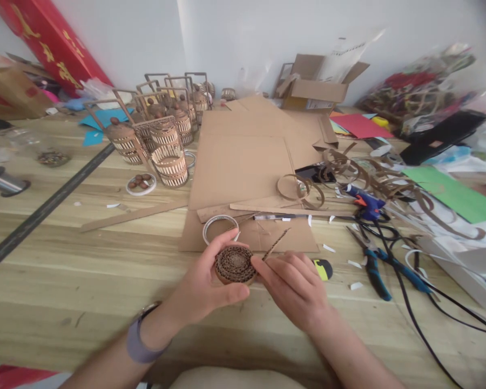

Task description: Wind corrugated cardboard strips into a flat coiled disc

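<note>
A round coil of corrugated cardboard strip (235, 263) is between my hands, its wavy edges facing up. My left hand (204, 281) is closed around the coil's left side, thumb along the near edge and fingers at the far edge. My right hand (295, 283) pinches the loose cardboard strip (276, 244) where it leaves the coil's right side; the strip's free end slants up and away. Just beyond my left fingers, a white tape ring (206, 229) lies on a flat cardboard sheet (243, 167).
Small lantern-like baskets (170, 162) with handles stand back left. To the right are a blue glue gun (366, 204), pliers (375, 270), black cables, curled brown strips (348, 167) and a yellow-black tape measure (323, 269). An open cardboard box (316, 89) sits by the wall.
</note>
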Available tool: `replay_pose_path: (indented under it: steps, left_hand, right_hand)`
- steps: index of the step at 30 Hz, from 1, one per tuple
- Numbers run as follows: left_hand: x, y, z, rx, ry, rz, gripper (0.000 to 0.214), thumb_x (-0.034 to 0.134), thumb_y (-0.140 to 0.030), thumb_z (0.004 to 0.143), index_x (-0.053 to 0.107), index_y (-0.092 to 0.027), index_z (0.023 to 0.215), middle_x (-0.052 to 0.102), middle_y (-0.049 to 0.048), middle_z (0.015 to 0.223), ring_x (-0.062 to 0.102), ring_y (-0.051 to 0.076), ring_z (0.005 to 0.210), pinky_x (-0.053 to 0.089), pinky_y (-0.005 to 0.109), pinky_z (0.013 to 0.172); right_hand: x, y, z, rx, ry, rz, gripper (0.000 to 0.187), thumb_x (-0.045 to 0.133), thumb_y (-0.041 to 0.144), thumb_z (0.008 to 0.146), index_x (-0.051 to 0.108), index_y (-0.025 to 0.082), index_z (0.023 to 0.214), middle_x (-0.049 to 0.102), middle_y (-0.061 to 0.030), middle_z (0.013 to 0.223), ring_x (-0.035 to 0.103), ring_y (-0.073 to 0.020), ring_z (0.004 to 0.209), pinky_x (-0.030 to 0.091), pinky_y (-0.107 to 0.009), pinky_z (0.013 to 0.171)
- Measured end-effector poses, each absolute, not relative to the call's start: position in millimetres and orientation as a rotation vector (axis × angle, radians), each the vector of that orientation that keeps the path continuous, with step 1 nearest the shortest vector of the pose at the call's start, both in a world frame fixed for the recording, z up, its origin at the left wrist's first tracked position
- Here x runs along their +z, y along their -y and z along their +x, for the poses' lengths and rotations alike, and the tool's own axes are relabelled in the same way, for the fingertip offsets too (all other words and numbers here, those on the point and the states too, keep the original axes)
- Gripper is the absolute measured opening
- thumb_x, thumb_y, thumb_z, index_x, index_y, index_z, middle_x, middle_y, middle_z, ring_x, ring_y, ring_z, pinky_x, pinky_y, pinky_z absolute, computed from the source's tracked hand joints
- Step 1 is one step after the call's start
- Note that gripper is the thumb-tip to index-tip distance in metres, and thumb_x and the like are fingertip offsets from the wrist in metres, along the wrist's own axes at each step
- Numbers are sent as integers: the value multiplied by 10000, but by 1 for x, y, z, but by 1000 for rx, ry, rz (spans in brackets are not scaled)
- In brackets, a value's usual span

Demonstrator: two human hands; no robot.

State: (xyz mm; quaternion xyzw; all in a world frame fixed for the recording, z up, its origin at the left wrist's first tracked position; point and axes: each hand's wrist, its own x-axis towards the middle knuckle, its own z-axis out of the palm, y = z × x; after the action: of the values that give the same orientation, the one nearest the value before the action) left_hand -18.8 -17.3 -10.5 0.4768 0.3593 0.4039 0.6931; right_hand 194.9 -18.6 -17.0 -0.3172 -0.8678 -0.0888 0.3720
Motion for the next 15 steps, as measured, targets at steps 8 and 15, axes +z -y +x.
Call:
replay_pose_path:
  steps: [8, 15]
  left_hand:
    - [-14, 20, -20, 896, -638, 988, 830, 892, -423, 665, 505, -299, 1388, 630, 56, 1180, 639, 234, 1058, 503, 342, 933]
    - [-12, 18, -20, 880, -587, 983, 849, 879, -439, 679, 468, -309, 1409, 635, 57, 1195, 649, 229, 1049, 510, 345, 931]
  right_hand:
    - [-13, 20, 186, 42, 2070, -826, 316, 561, 103, 963, 630, 219, 1249, 706, -23, 839, 631, -154, 731, 537, -302, 666]
    - [-9, 18, 187, 10, 2053, -821, 400, 577, 94, 952, 602, 248, 1320, 695, 2, 773, 615, -147, 678, 523, -292, 633]
